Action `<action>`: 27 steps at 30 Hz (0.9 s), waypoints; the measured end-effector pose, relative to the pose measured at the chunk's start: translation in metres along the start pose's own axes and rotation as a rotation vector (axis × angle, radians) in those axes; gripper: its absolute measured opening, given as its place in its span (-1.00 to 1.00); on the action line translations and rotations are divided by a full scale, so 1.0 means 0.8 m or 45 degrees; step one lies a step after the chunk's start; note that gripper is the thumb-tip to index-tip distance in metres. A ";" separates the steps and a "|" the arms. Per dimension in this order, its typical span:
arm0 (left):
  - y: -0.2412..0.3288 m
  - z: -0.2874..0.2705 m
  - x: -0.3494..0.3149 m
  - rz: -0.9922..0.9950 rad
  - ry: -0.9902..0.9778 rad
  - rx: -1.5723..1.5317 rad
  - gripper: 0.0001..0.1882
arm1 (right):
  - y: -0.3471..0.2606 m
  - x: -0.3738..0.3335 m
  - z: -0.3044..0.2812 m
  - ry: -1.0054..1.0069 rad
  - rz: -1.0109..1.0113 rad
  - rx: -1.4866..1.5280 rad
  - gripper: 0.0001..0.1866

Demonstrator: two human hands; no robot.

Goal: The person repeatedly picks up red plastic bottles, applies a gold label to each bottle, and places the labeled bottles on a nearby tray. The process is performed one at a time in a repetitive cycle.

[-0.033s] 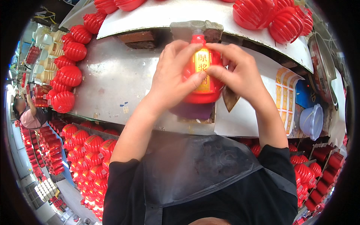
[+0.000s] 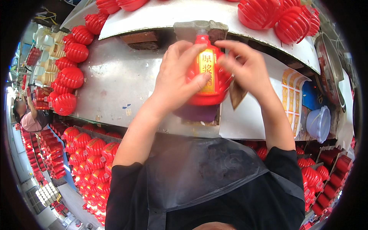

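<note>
A red bottle (image 2: 196, 99) with a ribbed body and a clear threaded neck lies on the bench with its neck pointing away from me. A yellow label (image 2: 207, 86) with a red middle strip runs down its front. My left hand (image 2: 174, 76) grips the bottle's left side, the thumb pressing on the label's lower part. My right hand (image 2: 245, 67) is slightly blurred over the bottle's right side, its thumb and forefinger apart. A flat, pointed brown piece (image 2: 238, 96) sticks out beneath its curled fingers, apparently held there; the rest of it is hidden.
Beneath the bottle lies a purple pad (image 2: 199, 114). To the right are a sheet of yellow labels (image 2: 292, 97) and a pale bucket (image 2: 319, 124). Red bottles (image 2: 71, 78) line the bench's left, with more stacked below. A white raised shelf (image 2: 184, 14) spans the back. Another person (image 2: 30, 120) is far left.
My right thumb has lifted off the label and my right hand has shifted slightly right, the brown piece moving with it. My left hand and the bottle have stayed in place.
</note>
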State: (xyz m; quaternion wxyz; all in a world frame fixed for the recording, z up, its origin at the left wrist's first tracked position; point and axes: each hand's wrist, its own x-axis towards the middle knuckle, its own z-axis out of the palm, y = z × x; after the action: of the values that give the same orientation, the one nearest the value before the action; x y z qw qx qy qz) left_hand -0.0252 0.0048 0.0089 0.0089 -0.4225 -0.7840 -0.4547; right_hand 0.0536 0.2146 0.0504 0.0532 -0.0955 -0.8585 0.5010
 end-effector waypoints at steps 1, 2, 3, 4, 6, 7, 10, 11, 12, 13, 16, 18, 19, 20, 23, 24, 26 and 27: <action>0.000 0.000 0.000 -0.004 -0.001 -0.002 -0.36 | -0.005 0.011 -0.006 0.130 0.160 0.238 -0.67; -0.001 0.000 -0.001 -0.010 -0.002 -0.006 -0.37 | -0.010 0.018 -0.021 0.215 0.354 0.245 -0.67; -0.001 0.001 -0.001 -0.015 -0.002 -0.009 -0.37 | -0.012 0.019 -0.024 0.155 0.272 0.525 -0.68; -0.002 0.001 -0.001 -0.011 0.002 -0.007 -0.35 | -0.014 0.017 -0.027 0.173 0.336 0.727 -0.69; -0.003 0.003 -0.002 -0.010 0.005 -0.003 -0.32 | -0.014 0.012 -0.026 -0.045 0.049 0.493 -0.72; -0.004 0.005 -0.002 -0.003 0.024 -0.015 -0.29 | -0.012 0.010 -0.021 -0.101 -0.334 0.226 -0.69; -0.006 0.008 -0.003 0.005 0.066 -0.033 -0.22 | -0.011 0.010 -0.009 0.073 -0.862 -0.379 -0.63; -0.007 0.008 -0.004 0.000 0.067 -0.026 -0.20 | -0.012 0.010 -0.007 0.199 -0.905 -0.457 -0.65; -0.008 0.007 -0.006 -0.003 0.072 -0.018 -0.18 | -0.013 0.009 -0.005 0.331 -0.884 -0.489 -0.66; -0.009 0.006 -0.007 -0.005 0.082 -0.064 -0.30 | -0.014 0.005 -0.004 0.367 -1.007 -0.570 -0.69; -0.012 0.005 -0.009 -0.139 0.090 -0.445 -0.43 | -0.014 -0.040 0.010 0.180 -1.394 -0.611 -0.81; -0.013 0.007 -0.009 -0.100 0.112 -0.423 -0.49 | -0.004 -0.070 0.027 0.122 -1.494 -0.566 -0.83; -0.013 0.008 -0.010 -0.099 0.104 -0.394 -0.48 | 0.001 -0.080 0.031 0.046 -1.511 -0.590 -0.80; -0.013 0.009 -0.010 -0.099 0.095 -0.364 -0.47 | 0.007 -0.084 0.030 0.038 -1.407 -0.508 -0.79; -0.013 0.012 -0.012 -0.187 0.125 -0.398 -0.42 | 0.020 -0.081 0.023 0.189 -1.167 -0.387 -0.76; -0.012 0.012 -0.013 -0.197 0.116 -0.391 -0.41 | 0.021 -0.077 0.019 0.353 -0.972 -0.326 -0.75; -0.013 0.012 -0.013 -0.212 0.103 -0.377 -0.37 | 0.019 -0.074 0.020 0.502 -0.855 -0.390 -0.75; -0.014 0.012 -0.013 -0.207 0.110 -0.377 -0.37 | 0.018 -0.077 0.024 0.423 -1.081 -0.447 -0.75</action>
State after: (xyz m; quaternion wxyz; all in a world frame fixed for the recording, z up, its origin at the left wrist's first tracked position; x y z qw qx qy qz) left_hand -0.0223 0.0022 -0.0086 -0.0566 -0.3346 -0.7389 -0.5822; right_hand 0.1113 0.1916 0.0288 0.3721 0.1767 -0.8731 0.2608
